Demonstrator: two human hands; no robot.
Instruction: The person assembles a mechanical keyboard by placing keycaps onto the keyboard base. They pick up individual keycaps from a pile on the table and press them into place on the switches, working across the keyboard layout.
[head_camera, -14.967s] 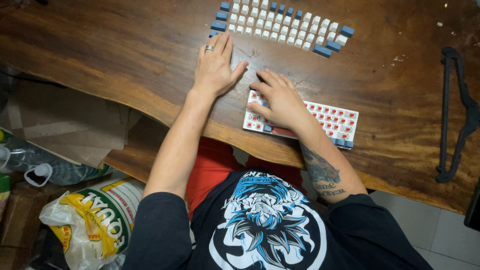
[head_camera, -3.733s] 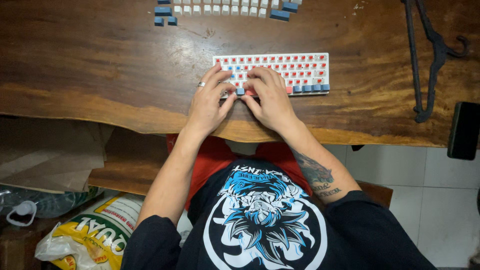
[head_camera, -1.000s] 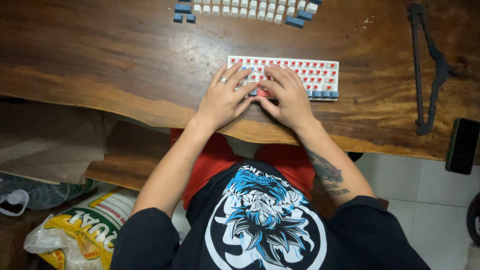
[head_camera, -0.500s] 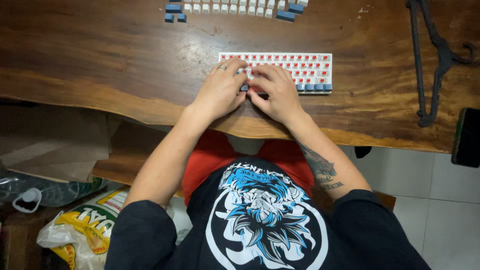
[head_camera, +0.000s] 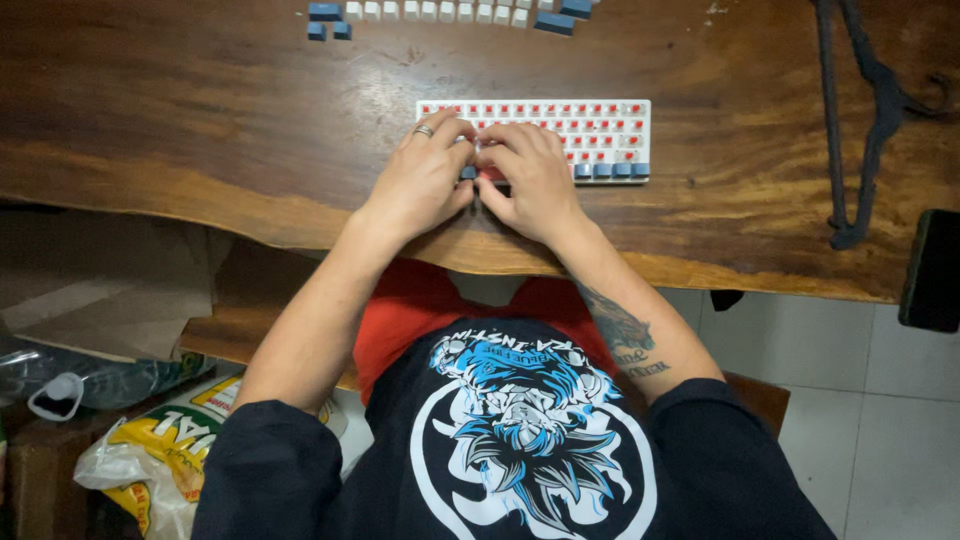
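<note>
The person wears a black short-sleeved T-shirt (head_camera: 520, 440) with a large round blue-and-white figure print on the chest, over red shorts (head_camera: 415, 310). The left hand (head_camera: 415, 185) bears a silver ring (head_camera: 424, 130); a dark tattoo (head_camera: 620, 335) marks the right forearm behind the right hand (head_camera: 530, 180).

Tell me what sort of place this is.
Probably a home work corner, not a shop: a rough-edged wooden table bears a stripped keyboard and loose keycaps, a clothes hanger lies nearby, and a printed sack sits on the floor.

Warm, dim overhead light; soft sheen on the surface (head_camera: 250, 110) mid-left, floor under it in shadow, focus sharp.
</note>
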